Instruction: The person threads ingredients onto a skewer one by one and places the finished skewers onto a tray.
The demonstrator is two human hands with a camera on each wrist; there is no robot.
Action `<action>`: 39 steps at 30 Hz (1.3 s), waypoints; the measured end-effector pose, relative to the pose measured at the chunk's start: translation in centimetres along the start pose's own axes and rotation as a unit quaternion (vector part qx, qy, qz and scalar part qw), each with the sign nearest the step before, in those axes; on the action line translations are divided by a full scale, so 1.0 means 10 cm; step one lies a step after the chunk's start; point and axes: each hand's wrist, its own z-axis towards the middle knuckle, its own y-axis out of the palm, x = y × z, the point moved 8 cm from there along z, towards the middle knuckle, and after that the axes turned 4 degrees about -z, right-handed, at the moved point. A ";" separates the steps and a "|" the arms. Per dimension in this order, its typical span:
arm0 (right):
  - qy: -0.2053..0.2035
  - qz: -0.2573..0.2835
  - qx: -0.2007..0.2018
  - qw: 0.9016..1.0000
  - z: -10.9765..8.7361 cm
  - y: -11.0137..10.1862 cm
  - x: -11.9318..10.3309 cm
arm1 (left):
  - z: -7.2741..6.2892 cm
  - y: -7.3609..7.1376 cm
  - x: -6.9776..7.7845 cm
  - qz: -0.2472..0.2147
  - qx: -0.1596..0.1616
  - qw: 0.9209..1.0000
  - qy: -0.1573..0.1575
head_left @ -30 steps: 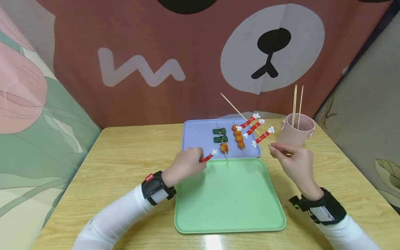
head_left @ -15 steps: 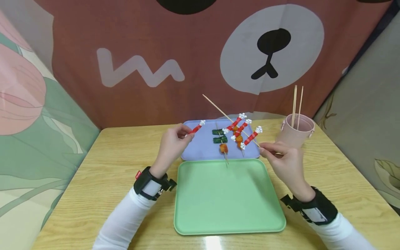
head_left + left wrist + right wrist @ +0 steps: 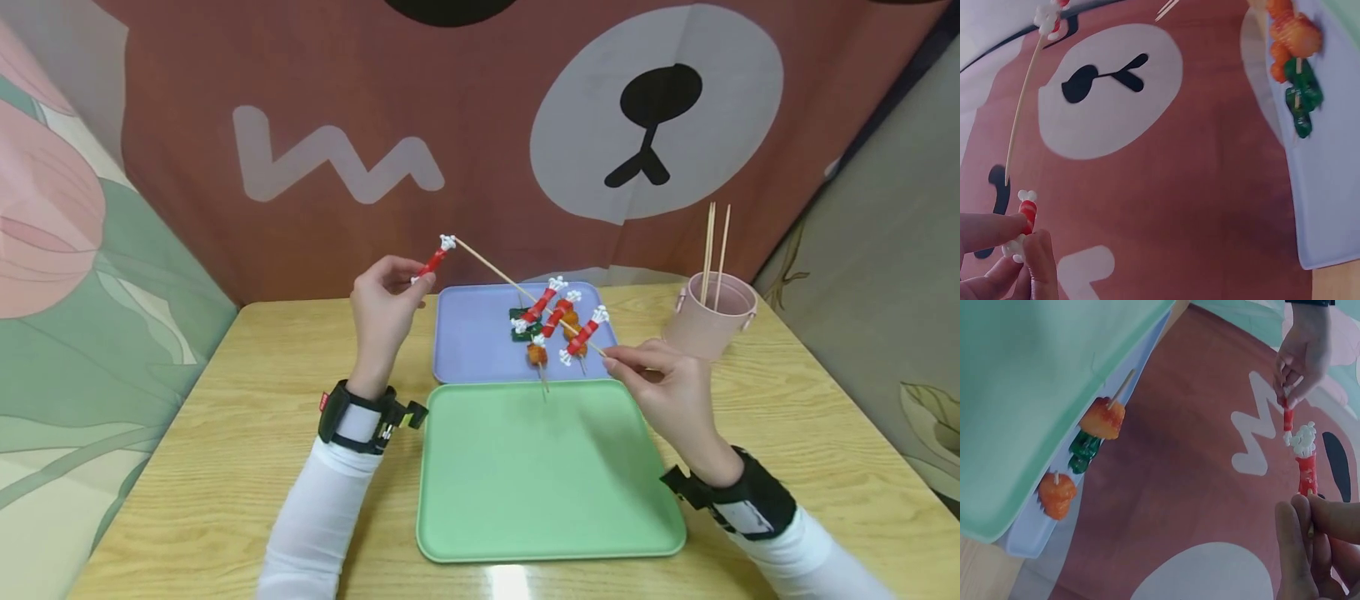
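Raised at the left, my left hand [image 3: 384, 312] pinches a small red meat-like piece with white knobbed ends [image 3: 432, 263] between thumb and fingers. My right hand [image 3: 671, 400] pinches the lower end of a bamboo skewer [image 3: 491, 268], which slants up to the left above the trays. Three more such red pieces [image 3: 561, 313] are threaded across it near that hand. In the left wrist view the bare skewer tip [image 3: 1007, 178] points toward the white knobbed end [image 3: 1027, 195] of the held piece, with a small gap between them.
Behind the green tray [image 3: 547, 475] lies a lavender tray [image 3: 468, 346]. It bears a skewer with dark green pieces and a browned chunk [image 3: 537, 355], and another with orange balls [image 3: 572, 320]. A pink bucket [image 3: 701, 329] with bamboo skewers [image 3: 707, 254] stands at the back right.
My left hand has risen up and left from near the green tray with the red piece. My right hand has shifted left with the loaded skewer, whose tip now lies close to that piece.
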 end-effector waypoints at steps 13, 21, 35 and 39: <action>-0.002 0.001 -0.028 1.000 0.00 0.15 -0.06 | 0.06 -0.10 0.10 -0.004 0.038 0.999 -0.003; 0.002 0.000 -0.034 0.999 0.01 0.18 -0.06 | 0.04 -0.07 0.12 0.002 0.031 1.000 0.002; 0.007 -0.001 -0.039 0.999 0.00 0.19 -0.04 | 0.02 -0.05 0.16 -0.001 0.024 1.000 0.018; 0.007 0.001 -0.041 0.999 -0.01 0.19 -0.06 | 0.01 -0.04 0.16 -0.006 0.024 0.999 0.024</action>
